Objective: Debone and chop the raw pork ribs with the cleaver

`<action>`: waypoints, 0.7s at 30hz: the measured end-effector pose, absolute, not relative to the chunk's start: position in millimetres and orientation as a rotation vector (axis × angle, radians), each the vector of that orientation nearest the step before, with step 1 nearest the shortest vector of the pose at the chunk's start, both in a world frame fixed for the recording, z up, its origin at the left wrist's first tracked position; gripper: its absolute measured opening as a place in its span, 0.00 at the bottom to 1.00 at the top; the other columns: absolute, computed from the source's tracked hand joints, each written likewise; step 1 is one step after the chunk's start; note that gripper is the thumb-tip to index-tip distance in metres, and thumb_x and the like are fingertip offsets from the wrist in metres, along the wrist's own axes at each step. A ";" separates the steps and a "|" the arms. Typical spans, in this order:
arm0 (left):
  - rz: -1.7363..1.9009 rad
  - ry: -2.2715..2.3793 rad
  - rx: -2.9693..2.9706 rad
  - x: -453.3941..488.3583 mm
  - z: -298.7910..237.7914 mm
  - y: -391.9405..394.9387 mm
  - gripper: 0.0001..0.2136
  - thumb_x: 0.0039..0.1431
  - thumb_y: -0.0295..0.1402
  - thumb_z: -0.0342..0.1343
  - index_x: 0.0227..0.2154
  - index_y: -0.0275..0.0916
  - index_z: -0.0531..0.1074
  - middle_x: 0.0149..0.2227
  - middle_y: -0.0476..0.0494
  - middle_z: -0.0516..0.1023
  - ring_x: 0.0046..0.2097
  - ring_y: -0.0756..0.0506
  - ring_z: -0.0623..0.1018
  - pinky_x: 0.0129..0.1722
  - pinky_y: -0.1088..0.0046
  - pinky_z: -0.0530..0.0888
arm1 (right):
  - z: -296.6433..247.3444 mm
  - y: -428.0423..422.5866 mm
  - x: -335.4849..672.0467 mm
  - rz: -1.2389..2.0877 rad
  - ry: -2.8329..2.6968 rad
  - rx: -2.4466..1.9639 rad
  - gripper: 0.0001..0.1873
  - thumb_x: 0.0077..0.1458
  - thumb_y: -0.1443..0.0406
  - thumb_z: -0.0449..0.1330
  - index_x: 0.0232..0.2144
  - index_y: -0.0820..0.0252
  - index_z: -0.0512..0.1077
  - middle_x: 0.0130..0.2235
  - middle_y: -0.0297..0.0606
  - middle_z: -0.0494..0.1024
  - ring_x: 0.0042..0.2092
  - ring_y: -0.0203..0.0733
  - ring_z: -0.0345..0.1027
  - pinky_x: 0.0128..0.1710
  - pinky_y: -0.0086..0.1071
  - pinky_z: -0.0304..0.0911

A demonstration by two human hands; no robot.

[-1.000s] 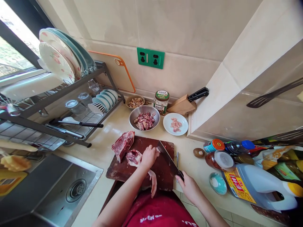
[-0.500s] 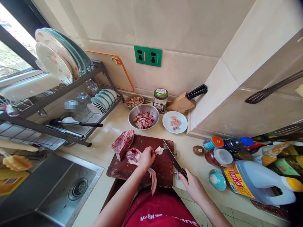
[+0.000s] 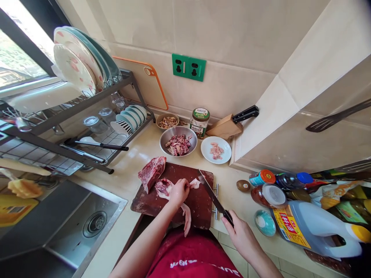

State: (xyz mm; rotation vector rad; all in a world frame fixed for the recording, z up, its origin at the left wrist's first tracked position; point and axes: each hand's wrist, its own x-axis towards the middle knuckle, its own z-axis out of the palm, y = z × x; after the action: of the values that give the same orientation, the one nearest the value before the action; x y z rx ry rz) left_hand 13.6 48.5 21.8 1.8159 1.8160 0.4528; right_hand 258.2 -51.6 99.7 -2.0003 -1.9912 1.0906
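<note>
Left hand [image 3: 179, 192]: you pinched a pale meat strip [image 3: 195, 184] at the cutting board [image 3: 199, 207]. Right hand [image 3: 237, 229]: you gripped the knife [image 3: 211, 193], blade right of the strip. Meat slab [image 3: 152, 173]: lay at the board's far left.

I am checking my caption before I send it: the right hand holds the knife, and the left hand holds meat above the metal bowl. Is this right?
Not quite: the left hand holds meat over the board, not above the metal bowl. The head view shows this. The right hand does hold the knife.
</note>
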 end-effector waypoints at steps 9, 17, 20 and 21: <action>0.410 1.810 1.833 9.1 23.3 48.0 0.05 0.48 0.23 0.48 0.26 0.38 0.65 0.29 0.48 0.71 0.34 0.49 0.71 0.33 0.76 0.63 | 71.6 -51.1 235.4 1.038 -2.106 -2.195 0.14 0.58 0.57 0.44 0.32 0.58 0.65 0.30 0.42 0.77 0.32 0.44 0.73 0.27 0.28 0.56; 0.153 1.895 1.905 2.1 31.6 43.4 0.05 0.50 0.23 0.47 0.27 0.37 0.66 0.32 0.45 0.71 0.35 0.48 0.71 0.33 0.75 0.63 | 51.9 -51.0 250.7 1.131 -1.942 -2.224 0.19 0.58 0.54 0.42 0.39 0.60 0.65 0.33 0.44 0.77 0.35 0.45 0.72 0.31 0.29 0.58; 0.093 1.886 1.913 3.3 32.1 42.4 0.06 0.51 0.24 0.47 0.29 0.37 0.67 0.33 0.43 0.72 0.35 0.47 0.72 0.34 0.74 0.63 | 63.3 -52.7 249.9 1.138 -1.912 -2.153 0.19 0.58 0.53 0.41 0.37 0.58 0.64 0.33 0.42 0.77 0.34 0.44 0.72 0.30 0.29 0.58; 0.093 1.882 1.916 3.6 31.4 42.1 0.06 0.52 0.24 0.46 0.30 0.37 0.67 0.33 0.43 0.72 0.36 0.47 0.72 0.34 0.74 0.63 | 70.6 -53.8 248.4 1.122 -1.927 -2.110 0.19 0.58 0.52 0.40 0.36 0.58 0.64 0.31 0.41 0.76 0.33 0.44 0.71 0.29 0.29 0.58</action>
State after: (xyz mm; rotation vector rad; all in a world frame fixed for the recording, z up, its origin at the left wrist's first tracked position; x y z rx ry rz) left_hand 3.6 42.1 31.4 1.9161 1.8822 0.0933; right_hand 248.4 -53.8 70.6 -2.1100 -1.9271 1.1223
